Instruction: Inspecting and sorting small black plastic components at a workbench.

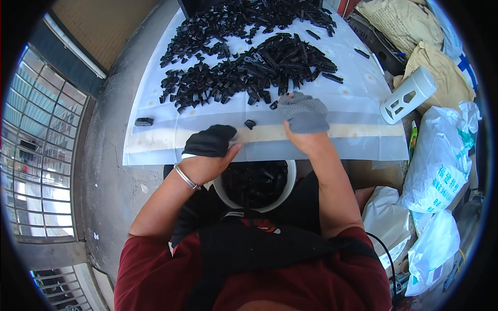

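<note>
White plastic sheet [358, 132] covers the table, concrete floor [106, 171] beside it

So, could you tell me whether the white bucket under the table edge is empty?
No, the white bucket holds black plastic parts.

Illumination is bright, even daylight. The white table cover [332, 57] reflects strongly toward 12 o'clock and approaches overexposure, with mild bluish glare. Shadows are soft and short. The pile of black plastic parts [259, 65] shows little internal detail. Fisheye distortion bends straight edges, notably the window grille [36, 155] at 9 o'clock. A black vignette encloses the circular field. Focus is sharp centrally, softer toward the rim.
</note>
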